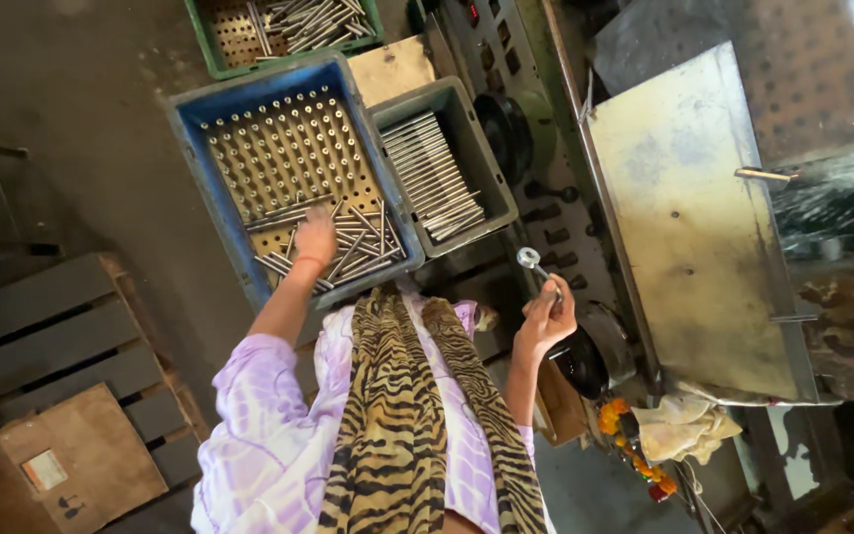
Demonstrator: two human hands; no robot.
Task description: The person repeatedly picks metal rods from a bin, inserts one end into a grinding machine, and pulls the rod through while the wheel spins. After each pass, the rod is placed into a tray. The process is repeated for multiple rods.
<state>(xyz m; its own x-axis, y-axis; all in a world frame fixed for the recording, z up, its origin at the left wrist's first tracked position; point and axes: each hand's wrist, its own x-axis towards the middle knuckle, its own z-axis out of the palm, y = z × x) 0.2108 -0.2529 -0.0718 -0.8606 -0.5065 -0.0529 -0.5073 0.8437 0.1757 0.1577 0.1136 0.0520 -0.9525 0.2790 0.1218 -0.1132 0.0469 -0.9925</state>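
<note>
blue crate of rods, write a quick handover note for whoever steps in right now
Left hand: down in the blue crate, on the loose metal rods heaped at its near end.
Right hand: raised beside the machine, holding a ring-ended metal tool.
Grey tray beside the crate: rods lined up in a neat row.
Green crate behind: more loose rods.
Done: one row laid in the grey tray.
Left: the loose pile in the blue crate, whose perforated floor is mostly bare.
</note>
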